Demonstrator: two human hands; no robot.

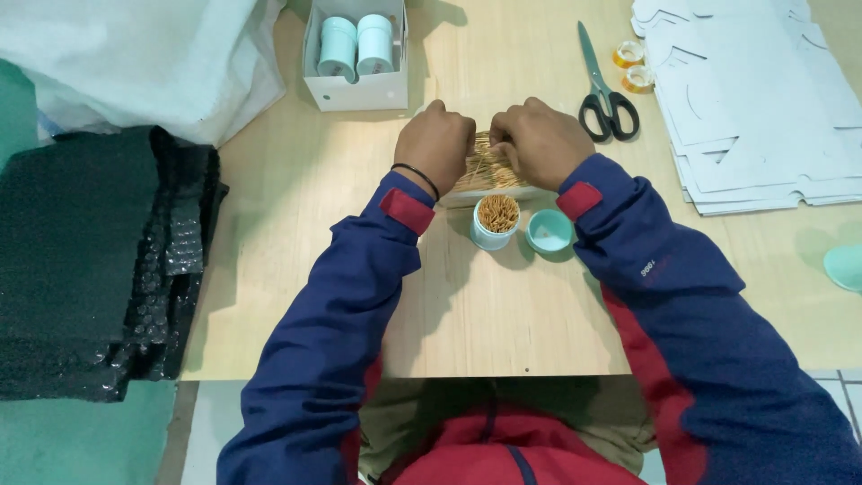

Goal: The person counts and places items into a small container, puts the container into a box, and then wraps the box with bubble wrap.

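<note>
My left hand (pixel 435 144) and my right hand (pixel 539 141) are both closed over a pile of wooden toothpicks (pixel 488 169) lying in a shallow tray (pixel 485 192) at the middle of the wooden table. Fingers of both hands pinch into the sticks. Just in front of the tray stands a small pale-blue round container (pixel 496 222), open and packed with upright toothpicks. Its pale-blue lid (pixel 549 231) lies beside it to the right, inside up.
A white box (pixel 355 88) holding two capped pale-blue containers stands at the back. Black-handled scissors (pixel 603 90), two tape rolls (pixel 634 67) and a stack of flat white cardboard blanks (pixel 763 108) lie right. Black bubble wrap (pixel 99 260) is left.
</note>
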